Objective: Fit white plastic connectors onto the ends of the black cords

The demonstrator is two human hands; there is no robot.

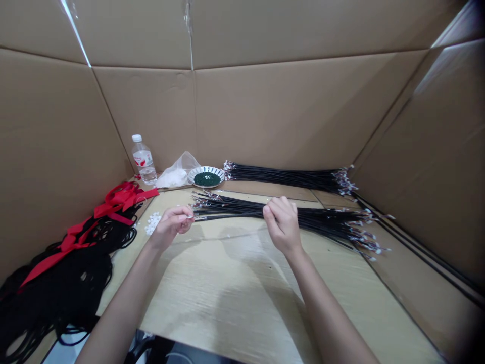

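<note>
My left hand [172, 225] is closed in a pinch on the metal-tipped end of a black cord [227, 216] that runs across to my right hand [282, 222]. The right hand's fingers are curled over the same cord, at the near edge of a bundle of black cords [322, 220] lying on the wooden table [235, 288]. A second bundle of black cords [288, 176] lies farther back along the cardboard wall. Small white pieces [152, 222] sit just left of my left hand.
A patterned dish of dark green beads [206, 177], a clear plastic bag [176, 174] and a water bottle [144, 161] stand at the back left. Red ribbons [113, 202] and a heap of black cords [56, 283] cover the left side. Cardboard walls [284, 111] enclose the table.
</note>
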